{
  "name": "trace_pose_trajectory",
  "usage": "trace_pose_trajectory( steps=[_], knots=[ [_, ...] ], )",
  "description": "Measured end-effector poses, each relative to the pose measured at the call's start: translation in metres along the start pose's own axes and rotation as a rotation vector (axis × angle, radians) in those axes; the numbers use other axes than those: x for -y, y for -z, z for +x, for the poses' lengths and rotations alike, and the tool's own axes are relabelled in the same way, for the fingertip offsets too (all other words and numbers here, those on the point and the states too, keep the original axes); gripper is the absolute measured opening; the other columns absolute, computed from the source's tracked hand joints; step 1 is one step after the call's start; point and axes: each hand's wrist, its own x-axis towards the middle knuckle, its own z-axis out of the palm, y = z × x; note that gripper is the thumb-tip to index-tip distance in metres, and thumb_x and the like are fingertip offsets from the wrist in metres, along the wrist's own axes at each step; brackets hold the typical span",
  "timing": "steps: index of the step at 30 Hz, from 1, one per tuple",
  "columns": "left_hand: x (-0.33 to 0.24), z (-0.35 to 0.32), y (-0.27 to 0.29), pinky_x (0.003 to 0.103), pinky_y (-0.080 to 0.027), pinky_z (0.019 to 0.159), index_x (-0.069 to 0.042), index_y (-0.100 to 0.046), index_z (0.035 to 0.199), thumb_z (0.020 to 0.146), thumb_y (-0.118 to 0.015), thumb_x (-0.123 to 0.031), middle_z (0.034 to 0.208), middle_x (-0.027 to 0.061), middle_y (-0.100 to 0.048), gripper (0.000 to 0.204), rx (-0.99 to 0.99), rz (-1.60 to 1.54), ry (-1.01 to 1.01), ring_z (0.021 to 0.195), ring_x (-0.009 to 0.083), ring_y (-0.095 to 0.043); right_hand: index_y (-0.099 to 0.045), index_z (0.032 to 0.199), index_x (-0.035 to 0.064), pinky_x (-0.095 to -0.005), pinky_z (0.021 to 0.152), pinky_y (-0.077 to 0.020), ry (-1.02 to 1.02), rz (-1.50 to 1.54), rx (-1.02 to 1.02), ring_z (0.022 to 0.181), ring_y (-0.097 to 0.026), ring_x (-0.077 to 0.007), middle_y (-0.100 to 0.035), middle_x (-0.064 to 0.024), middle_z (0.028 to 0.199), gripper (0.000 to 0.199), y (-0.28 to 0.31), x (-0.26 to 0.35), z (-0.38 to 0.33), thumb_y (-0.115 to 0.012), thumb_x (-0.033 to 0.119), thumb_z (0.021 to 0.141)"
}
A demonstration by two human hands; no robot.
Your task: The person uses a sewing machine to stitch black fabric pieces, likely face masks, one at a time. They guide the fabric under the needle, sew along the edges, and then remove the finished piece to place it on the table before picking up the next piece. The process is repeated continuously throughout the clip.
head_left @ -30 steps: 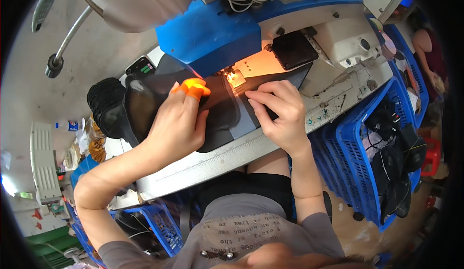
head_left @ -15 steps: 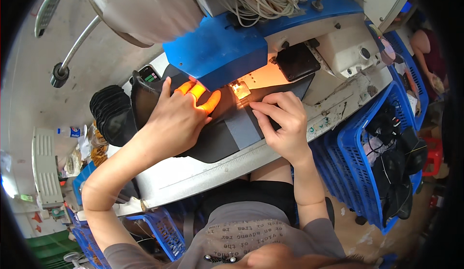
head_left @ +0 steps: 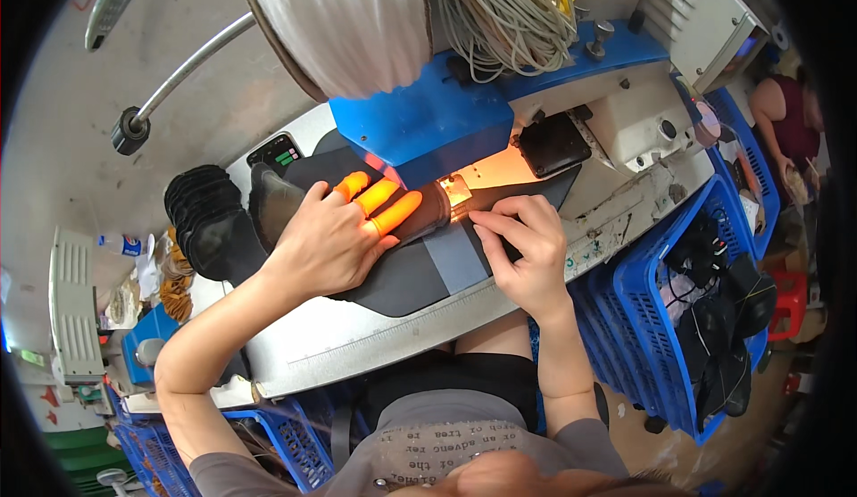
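Observation:
My left hand (head_left: 335,238) lies flat with fingers spread on a black fabric piece (head_left: 427,216). Orange covers wrap three of its fingertips. The piece's rounded end reaches the brightly lit metal foot (head_left: 456,189) under the blue head (head_left: 424,131) of what looks like a sewing machine. Just right of that foot, my right hand (head_left: 531,252) is closed in a pinch, thumb and forefinger together close above the dark work surface (head_left: 393,292). Whatever sits between those fingertips is too small to make out. A grey strip (head_left: 455,260) crosses the surface between the hands.
Stacked black pieces (head_left: 201,216) lie at left, near a phone (head_left: 274,152). A white roll (head_left: 344,24) and bundled cords (head_left: 509,15) hang over the machine. At right, blue baskets (head_left: 638,274) hold black items; another person (head_left: 786,122) sits beyond.
The whole view has shifted slightly. The fabric piece's rounded end now shows more plainly beside the lit foot. Both hands keep nearly the same poses.

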Motion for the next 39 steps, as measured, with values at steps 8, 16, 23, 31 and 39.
trace_pose_trajectory(
  steps=[8,16,23,31,39],
  knots=[
    [0.000,-0.002,-0.001,0.040,-0.041,0.082,-0.018,-0.059,0.127,0.089,-0.059,-0.032,0.109,0.0058,-0.063,0.040,-0.034,-0.021,-0.028,0.104,0.0270,-0.056,-0.072,0.107,0.0131,-0.0378,0.079,-0.0397,0.094,-0.148,0.167,0.085,-0.052,-0.0217,-0.057,-0.0003,0.088,0.034,-0.004,0.019,0.004,-0.070,0.005,0.074],
    [0.003,0.000,0.000,0.039,-0.043,0.075,-0.025,-0.060,0.133,0.089,-0.058,-0.027,0.125,0.0079,-0.060,0.044,-0.003,0.002,-0.033,0.100,0.0248,-0.057,-0.072,0.105,0.0132,-0.0378,0.078,-0.0380,0.109,-0.163,0.198,0.085,-0.051,-0.0212,-0.055,-0.0001,0.088,0.034,-0.006,0.018,0.003,-0.069,0.005,0.072],
    [0.004,-0.001,0.000,0.037,-0.043,0.073,-0.027,-0.061,0.132,0.088,-0.059,-0.028,0.118,0.0060,-0.062,0.044,0.009,0.004,-0.036,0.094,0.0239,-0.057,-0.074,0.103,0.0133,-0.0379,0.078,-0.0380,0.089,-0.175,0.192,0.085,-0.051,-0.0212,-0.054,0.0000,0.088,0.033,-0.008,0.017,0.001,-0.068,0.005,0.071],
    [0.006,0.001,-0.001,0.037,-0.043,0.083,-0.025,-0.061,0.130,0.088,-0.061,-0.031,0.106,0.0040,-0.065,0.043,-0.017,-0.036,-0.010,0.096,0.0250,-0.058,-0.074,0.097,0.0082,-0.0385,0.075,-0.0450,0.114,-0.063,0.111,0.079,-0.056,-0.0237,-0.061,-0.0027,0.086,0.031,-0.004,0.008,0.000,-0.069,0.000,0.068],
    [0.013,0.004,0.002,0.036,-0.044,0.082,-0.027,-0.061,0.131,0.087,-0.061,-0.031,0.109,0.0053,-0.063,0.044,-0.037,0.028,-0.019,0.094,0.0254,-0.056,-0.074,0.095,0.0033,-0.0393,0.079,-0.0512,0.135,0.031,0.014,0.086,-0.064,-0.0283,-0.071,-0.0086,0.099,0.030,0.007,-0.011,-0.014,-0.067,-0.007,0.067]
  ],
)
